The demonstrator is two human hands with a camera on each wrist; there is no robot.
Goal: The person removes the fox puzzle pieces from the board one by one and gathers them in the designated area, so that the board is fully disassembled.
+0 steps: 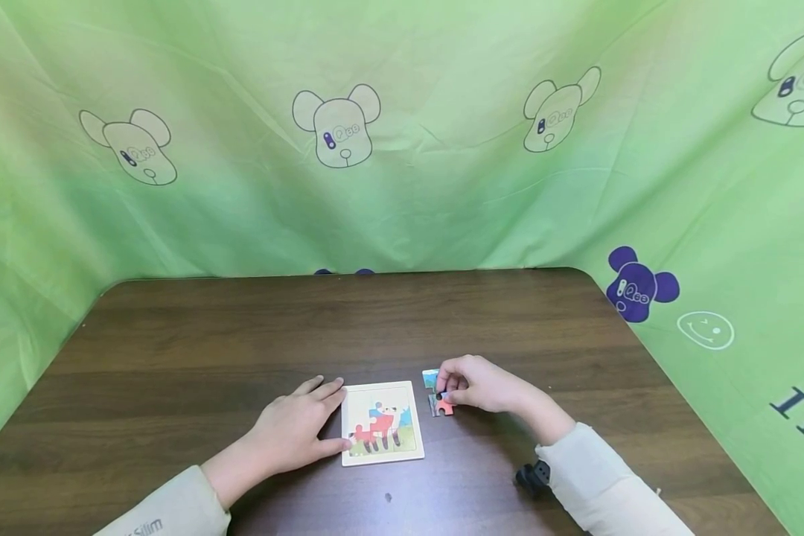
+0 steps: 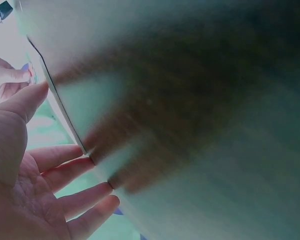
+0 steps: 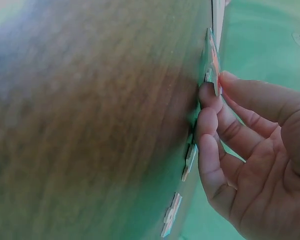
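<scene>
- Left hand (image 1: 293, 429), fingers spread, touched the left border of the puzzle board (image 1: 383, 457).
- Right hand (image 1: 484, 383), just right of the board, pinched a puzzle piece (image 3: 215, 62) between thumb and fingers.
- Loose pieces (image 1: 430, 378) lay right of the board, near its edge.
- Fitted pieces (image 1: 382, 426) inside the board showed a red animal.
- Brown table (image 1: 194, 350) spread beneath the board.
</scene>
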